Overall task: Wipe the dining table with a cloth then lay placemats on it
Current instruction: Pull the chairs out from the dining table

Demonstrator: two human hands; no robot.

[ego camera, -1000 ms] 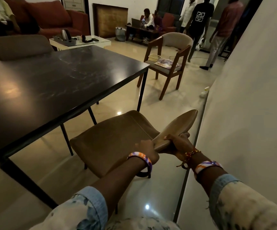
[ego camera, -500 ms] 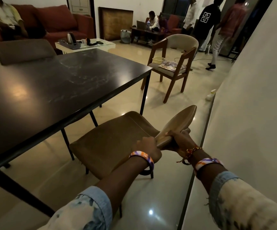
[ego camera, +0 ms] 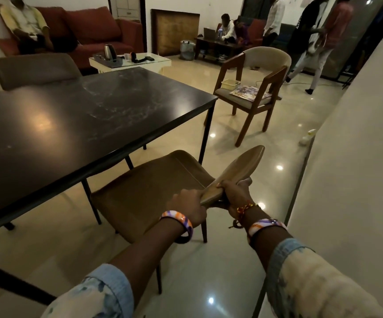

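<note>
The dark dining table [ego camera: 75, 125] fills the left half of the view, its glossy top bare with faint streaks. A brown padded chair [ego camera: 144, 191] stands at its near right side, pulled away from the edge. My left hand [ego camera: 189, 204] and my right hand [ego camera: 235, 193] both grip the top of the chair's backrest [ego camera: 238, 171]. On the seat of a wooden armchair [ego camera: 266, 72] farther back lie flat patterned mats [ego camera: 250, 92] beside a small pale yellow basket [ego camera: 230, 84]. No cloth is in view.
A second brown chair [ego camera: 34, 70] stands at the table's far side. A pale wall [ego camera: 358, 145] runs close on my right. A white spray bottle [ego camera: 307, 136] lies on the shiny floor. Several people, a red sofa [ego camera: 94, 31] and a coffee table [ego camera: 128, 61] are at the back.
The view has shifted slightly, so the table and chair sit a little lower and nearer. Both hands keep their grip on the backrest; the people at the back have walked on.
</note>
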